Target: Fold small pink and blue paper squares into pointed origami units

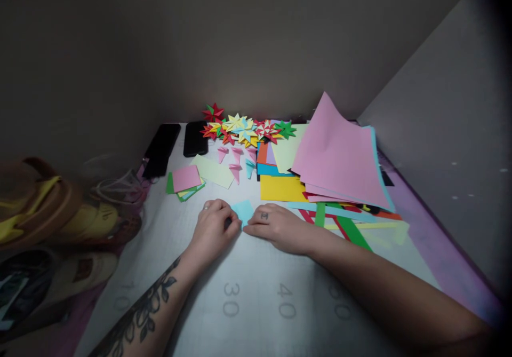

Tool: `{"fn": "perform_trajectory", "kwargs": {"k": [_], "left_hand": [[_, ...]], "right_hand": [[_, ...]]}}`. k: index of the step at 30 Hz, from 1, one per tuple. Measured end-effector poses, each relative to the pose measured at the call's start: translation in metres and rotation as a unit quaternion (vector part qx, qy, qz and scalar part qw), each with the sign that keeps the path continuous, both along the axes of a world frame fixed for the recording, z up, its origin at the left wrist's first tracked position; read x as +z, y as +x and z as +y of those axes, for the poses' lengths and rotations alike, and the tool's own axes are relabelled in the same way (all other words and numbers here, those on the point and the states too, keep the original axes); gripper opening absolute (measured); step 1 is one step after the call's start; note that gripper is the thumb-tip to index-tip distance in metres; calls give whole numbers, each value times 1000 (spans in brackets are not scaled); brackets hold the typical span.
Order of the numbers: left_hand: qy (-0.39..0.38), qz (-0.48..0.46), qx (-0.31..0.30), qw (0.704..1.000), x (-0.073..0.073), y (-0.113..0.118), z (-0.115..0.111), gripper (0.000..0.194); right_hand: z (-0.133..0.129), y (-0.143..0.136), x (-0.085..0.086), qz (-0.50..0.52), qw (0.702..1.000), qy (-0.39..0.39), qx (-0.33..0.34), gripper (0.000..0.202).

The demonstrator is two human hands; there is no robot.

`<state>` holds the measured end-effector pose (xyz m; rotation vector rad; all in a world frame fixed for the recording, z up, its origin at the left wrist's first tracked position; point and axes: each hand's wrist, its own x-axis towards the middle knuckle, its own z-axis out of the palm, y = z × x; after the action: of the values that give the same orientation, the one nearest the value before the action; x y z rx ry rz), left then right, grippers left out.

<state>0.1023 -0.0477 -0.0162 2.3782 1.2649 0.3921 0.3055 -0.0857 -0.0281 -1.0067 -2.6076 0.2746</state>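
A small light blue paper square (243,212) lies on the white mat (256,287) between my two hands. My left hand (216,226) has its fingers curled, thumb and fingertips pressed together at the paper's left edge. On the right edge, my right hand (276,226) rests with its fingers close together, thumb and fingertips at the paper. Beyond the hands sit several small folded pink pieces (235,172) and a folded light blue piece (250,168). A stack of small squares with a pink one (186,179) on top is to the left, beside a pale green strip (214,171).
Folded paper stars (240,127) are piled at the back. Large pink sheets (336,154), a yellow sheet (282,188) and cut strips (352,231) lie at right. Two black phones (196,139) (163,143) are at back left; bags and a container (96,221) stand at left.
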Motion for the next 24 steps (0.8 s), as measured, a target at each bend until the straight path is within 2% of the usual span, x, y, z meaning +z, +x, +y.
{"fn": "perform_trajectory", "kwargs": {"k": [10, 15, 24], "left_hand": [[1, 16, 7, 1000, -1, 3, 1, 15], [14, 28, 17, 999, 0, 4, 0, 12], [-3, -10, 12, 1000, -5, -6, 7, 1]], "right_hand": [[1, 1, 1, -10, 1000, 5, 15, 22], [0, -1, 3, -52, 999, 3, 12, 24], [-6, -15, 1, -95, 995, -7, -42, 51]]}}
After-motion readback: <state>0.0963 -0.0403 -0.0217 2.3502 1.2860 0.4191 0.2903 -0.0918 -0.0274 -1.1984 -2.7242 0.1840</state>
